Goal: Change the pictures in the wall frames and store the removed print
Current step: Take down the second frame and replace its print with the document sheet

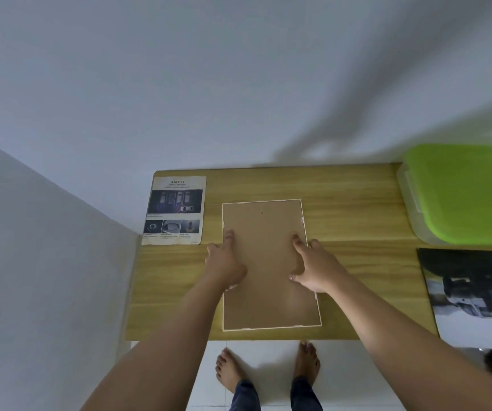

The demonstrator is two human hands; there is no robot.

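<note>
Two hands rest on the brown backing board (pixel 268 262) of a picture frame (pixel 271 328) that lies face down in the middle of the wooden table (pixel 357 209), its thin white rim showing all round the board. The left hand (pixel 224 262) sits at the board's left edge with fingers spread flat, fingertips on the board and the thumb out over the table; its grip is released, pressing rather than holding. The right hand (pixel 316 268) lies the same way at the right edge, fingers splayed and open, grasping nothing.

The step in hand looks like work on the back of the frame: either the board is being seated into the rim or it is about to be lifted out (the frame's front is hidden, so which print sits inside cannot be told). Small pale tabs show along the rim, some seemingly turned inward over the board. If so, the next move calls for fingertips at those tabs, turning each one before the board will lift.

A printed sheet headed "SAFETY" (pixel 175 210) lies flat at the table's far left corner, well apart from the frame. A larger photo print (pixel 476 295) lies at the right edge, partly out of view. Beyond it stands a clear storage box with a green lid (pixel 464 191), shut, a likely home for the removed print.
</note>
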